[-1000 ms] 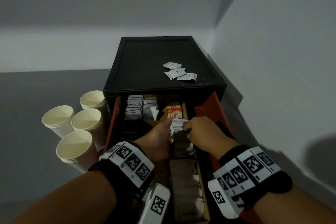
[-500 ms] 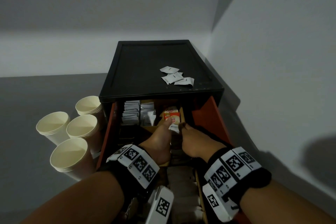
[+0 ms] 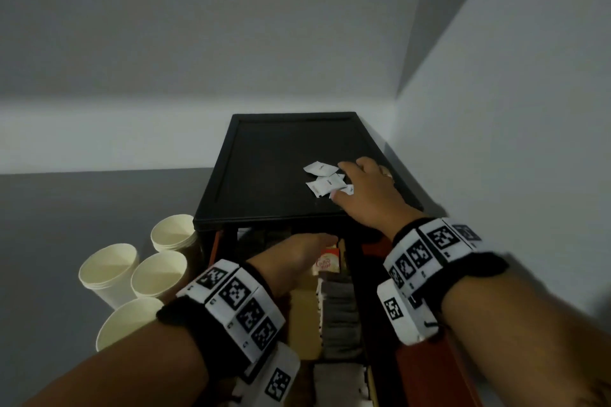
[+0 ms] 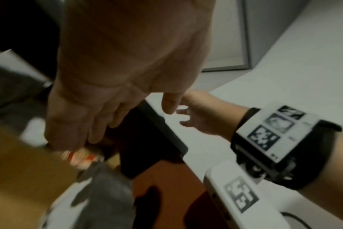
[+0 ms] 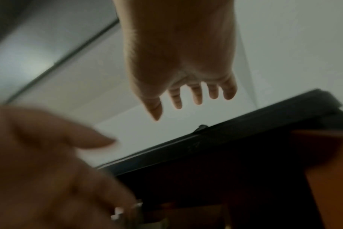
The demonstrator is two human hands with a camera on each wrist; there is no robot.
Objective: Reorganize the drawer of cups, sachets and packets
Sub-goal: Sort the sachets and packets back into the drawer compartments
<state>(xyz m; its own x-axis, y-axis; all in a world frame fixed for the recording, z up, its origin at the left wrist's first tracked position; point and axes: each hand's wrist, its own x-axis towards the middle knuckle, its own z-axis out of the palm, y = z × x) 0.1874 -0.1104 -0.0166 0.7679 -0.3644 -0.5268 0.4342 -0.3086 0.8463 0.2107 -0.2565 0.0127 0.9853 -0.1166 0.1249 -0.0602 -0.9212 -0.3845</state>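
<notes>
Three white sachets (image 3: 322, 179) lie loose on the black cabinet top (image 3: 264, 168). My right hand (image 3: 360, 185) hovers over their right side with fingers spread and straight; the right wrist view shows this hand (image 5: 186, 93) holding nothing. Below, the open drawer (image 3: 426, 367) has orange-red sides. My left hand (image 3: 297, 249) reaches deep into its back, fingers pointing down beside a red-and-white packet (image 3: 328, 261). In the left wrist view the left hand's fingers (image 4: 72, 131) are straight, tips at the blurred packet (image 4: 78, 158). A row of grey sachets (image 3: 340, 307) fills the drawer's right lane.
Several stacks of cream paper cups (image 3: 109, 266) stand on the grey floor left of the cabinet. A white wall (image 3: 512, 142) runs close along the cabinet's right side. A tan cardboard divider (image 3: 302, 317) splits the drawer lengthwise.
My right hand has let go of the sachet stack, left the drawer and risen to the cabinet top by the loose sachets. My left hand has stayed in the drawer, reaching farther back.
</notes>
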